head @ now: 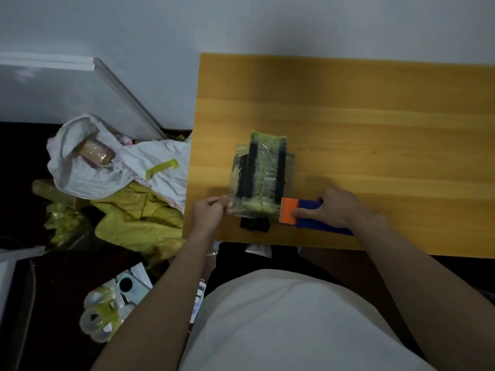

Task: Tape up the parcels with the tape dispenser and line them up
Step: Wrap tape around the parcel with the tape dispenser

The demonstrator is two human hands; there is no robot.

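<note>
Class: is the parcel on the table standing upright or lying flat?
Lying flat: the parcel rests its long taped face up on the table, left hand pinching its near corner.

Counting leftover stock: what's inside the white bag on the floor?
One tape-wrapped pinkish bundle lies in the open mouth of the white bag. Anything deeper is hidden by the bag's folds.
</note>
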